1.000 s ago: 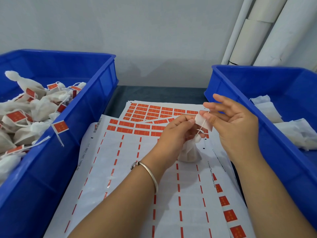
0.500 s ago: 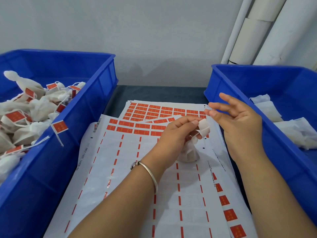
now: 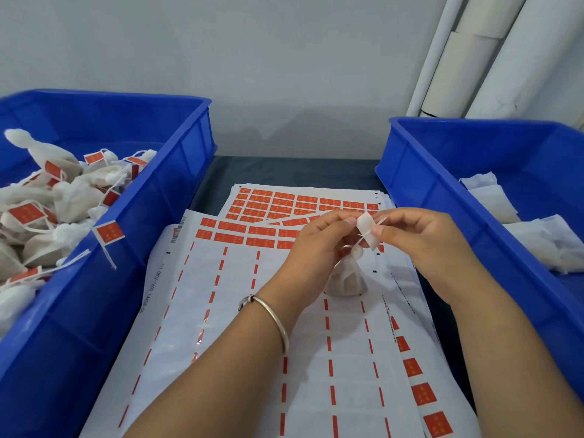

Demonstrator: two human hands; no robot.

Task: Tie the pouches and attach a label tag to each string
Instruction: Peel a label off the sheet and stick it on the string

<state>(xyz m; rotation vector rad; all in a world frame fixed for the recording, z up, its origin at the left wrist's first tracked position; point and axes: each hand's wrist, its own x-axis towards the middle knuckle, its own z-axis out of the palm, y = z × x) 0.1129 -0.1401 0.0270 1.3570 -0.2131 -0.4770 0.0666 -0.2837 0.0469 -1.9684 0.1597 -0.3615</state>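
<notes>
Head view, both hands' fingers (image 3: 346, 221) pinching label tag (image 3: 366, 231) on string above pouch (image 3: 347, 279)

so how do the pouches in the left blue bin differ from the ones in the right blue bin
The white pouches in the left blue plastic bin are bunched at the neck, tied with string and carry red label tags; the white pouches in the right blue plastic bin lie flat, with no tags showing. The left bin holds a big heap, the right only a few. Both are pale fabric.

Left hand (image 3: 319, 245): pinches label tag (image 3: 367, 230), centre
Right hand (image 3: 420, 235): pinches tag's other edge
Pouch (image 3: 346, 279): under hands, on label sheets (image 3: 240, 311)
Left bin (image 3: 132, 241): 9 o'clock, tagged pouches
</notes>
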